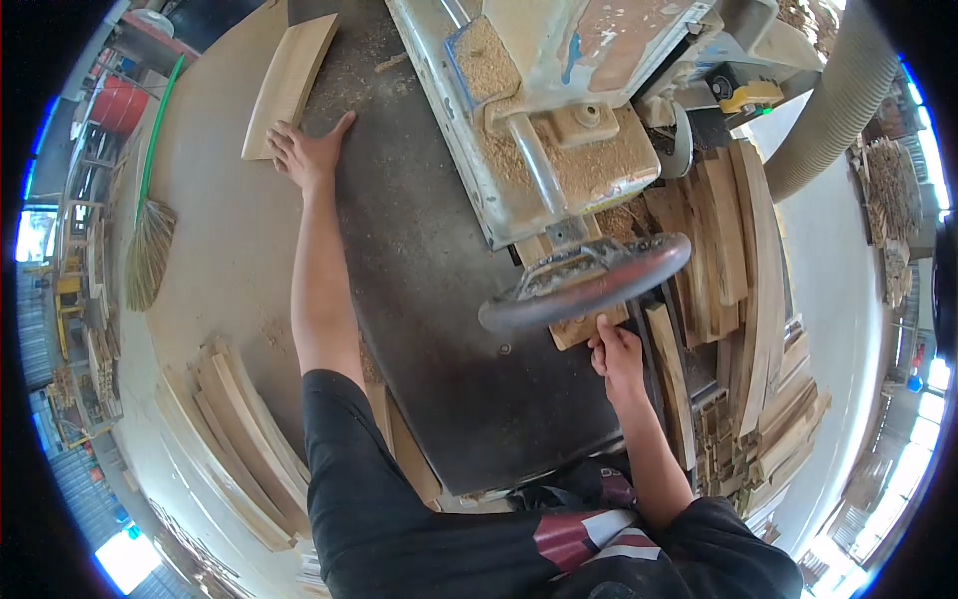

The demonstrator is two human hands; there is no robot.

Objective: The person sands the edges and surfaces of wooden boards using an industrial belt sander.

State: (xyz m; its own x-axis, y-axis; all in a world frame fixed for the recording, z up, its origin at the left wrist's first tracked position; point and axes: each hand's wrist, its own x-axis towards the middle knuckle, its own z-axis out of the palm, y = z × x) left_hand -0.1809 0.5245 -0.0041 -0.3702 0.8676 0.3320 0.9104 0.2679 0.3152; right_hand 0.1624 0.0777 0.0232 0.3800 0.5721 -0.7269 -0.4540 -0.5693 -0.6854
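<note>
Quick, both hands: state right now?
Left hand: open, spread, on the end of a pale wooden board.
Right hand: closed on the end of a wooden plank by the handwheel.

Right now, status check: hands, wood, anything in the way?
Left hand spread at near end of pale board. Right hand gripping near end of wooden piece. Handwheel partly hiding that piece.

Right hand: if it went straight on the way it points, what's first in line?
The end of the wooden piece that the right hand already seems to touch. Just beyond in the image is the handwheel; it may sit above the hand's path, depth unclear.
</note>
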